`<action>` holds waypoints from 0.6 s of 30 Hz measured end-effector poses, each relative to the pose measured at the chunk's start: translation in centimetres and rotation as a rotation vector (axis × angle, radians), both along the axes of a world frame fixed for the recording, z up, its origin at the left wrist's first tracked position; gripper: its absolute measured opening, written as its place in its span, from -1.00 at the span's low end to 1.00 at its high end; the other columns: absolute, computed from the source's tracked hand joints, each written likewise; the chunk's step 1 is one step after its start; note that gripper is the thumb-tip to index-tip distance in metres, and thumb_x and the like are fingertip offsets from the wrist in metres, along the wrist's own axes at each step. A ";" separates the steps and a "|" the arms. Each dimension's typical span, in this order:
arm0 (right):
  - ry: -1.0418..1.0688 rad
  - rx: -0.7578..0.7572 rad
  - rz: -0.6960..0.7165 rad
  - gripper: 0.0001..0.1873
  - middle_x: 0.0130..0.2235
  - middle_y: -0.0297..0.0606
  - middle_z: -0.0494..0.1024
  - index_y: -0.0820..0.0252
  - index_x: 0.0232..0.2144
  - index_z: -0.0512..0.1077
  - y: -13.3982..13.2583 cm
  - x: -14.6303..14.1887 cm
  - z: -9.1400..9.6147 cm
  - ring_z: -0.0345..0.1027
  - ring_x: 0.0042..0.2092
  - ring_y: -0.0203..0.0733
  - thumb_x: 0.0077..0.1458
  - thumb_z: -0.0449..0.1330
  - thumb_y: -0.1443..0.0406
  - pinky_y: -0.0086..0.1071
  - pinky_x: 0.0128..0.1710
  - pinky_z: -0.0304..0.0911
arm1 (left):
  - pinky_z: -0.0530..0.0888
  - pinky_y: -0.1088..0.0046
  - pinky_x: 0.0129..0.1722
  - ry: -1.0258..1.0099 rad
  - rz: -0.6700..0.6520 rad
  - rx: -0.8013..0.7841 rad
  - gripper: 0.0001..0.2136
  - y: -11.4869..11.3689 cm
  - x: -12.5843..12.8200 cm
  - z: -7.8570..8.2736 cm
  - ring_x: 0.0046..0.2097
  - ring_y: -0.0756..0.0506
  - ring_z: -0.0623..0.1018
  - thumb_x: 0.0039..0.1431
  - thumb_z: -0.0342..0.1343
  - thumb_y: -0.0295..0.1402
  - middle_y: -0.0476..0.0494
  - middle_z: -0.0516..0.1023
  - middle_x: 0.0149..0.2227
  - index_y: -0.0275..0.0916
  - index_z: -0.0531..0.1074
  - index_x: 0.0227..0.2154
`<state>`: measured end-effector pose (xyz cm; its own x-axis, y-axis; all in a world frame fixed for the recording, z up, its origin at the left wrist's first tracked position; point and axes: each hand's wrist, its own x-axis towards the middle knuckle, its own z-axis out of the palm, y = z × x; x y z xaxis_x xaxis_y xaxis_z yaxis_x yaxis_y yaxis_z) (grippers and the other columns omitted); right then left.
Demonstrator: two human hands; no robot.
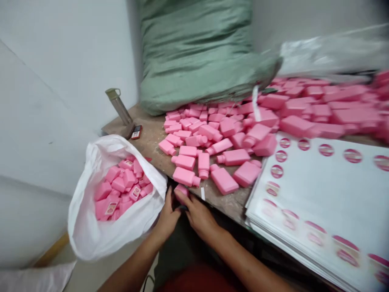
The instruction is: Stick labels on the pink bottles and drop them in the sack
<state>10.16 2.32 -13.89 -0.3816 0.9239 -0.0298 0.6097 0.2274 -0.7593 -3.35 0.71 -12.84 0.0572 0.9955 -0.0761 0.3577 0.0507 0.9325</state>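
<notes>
Just off the table's front edge, my right hand (199, 213) grips a small pink plastic bottle (181, 192), thumb and fingers closed round it. My left hand (167, 215) curls against the bottle's lower left side; its fingertips are partly hidden in shadow. Beside my left hand stands an open white sack (80, 227), in which pink bottles (119, 184) are heaped, several with a small label on them. More pink bottles (224, 178), plain on the sides that show, lie loose on the table (225, 205) just beyond my hands.
Stacked sheets of round and arched pink labels (331, 182) lie at the right, their top sheet largely peeled. A big green sack (197, 56) rests behind the bottles. A metal flask (120, 106) and a small phone (136, 132) are at the table's left end.
</notes>
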 end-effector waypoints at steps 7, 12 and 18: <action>0.217 0.238 -0.091 -0.27 0.07 -0.08 0.41 0.01 0.27 0.15 -2.0 3.4 6.6 0.39 0.02 -0.05 0.04 0.06 0.46 -0.16 0.01 0.32 | 0.20 0.12 0.26 0.006 -0.142 0.136 -0.49 -0.5 -0.2 5.0 0.30 -0.23 0.22 0.22 0.01 -0.29 -0.21 0.21 0.29 -0.10 0.15 0.24; 0.219 0.397 -0.479 -0.28 0.28 -0.13 0.20 0.02 0.33 -0.01 2.4 10.2 11.4 0.12 0.25 0.09 0.16 0.09 0.23 0.10 0.16 0.11 | -0.04 -0.08 0.28 0.510 -0.073 0.520 -0.25 5.4 3.0 5.1 0.39 -0.37 -0.16 0.06 0.21 -0.11 -0.34 -0.20 0.40 -0.14 0.07 0.28; 0.181 0.274 -0.621 -0.48 0.08 -0.12 0.44 -0.01 0.21 0.21 -2.9 15.4 9.9 0.46 -0.05 0.03 0.21 0.07 0.13 0.09 -0.02 0.32 | -0.02 -0.23 0.21 0.773 -0.077 0.492 -0.21 10.6 8.1 2.1 0.36 -0.53 -0.21 0.04 0.21 -0.07 -0.40 -0.26 0.40 -0.11 0.04 0.30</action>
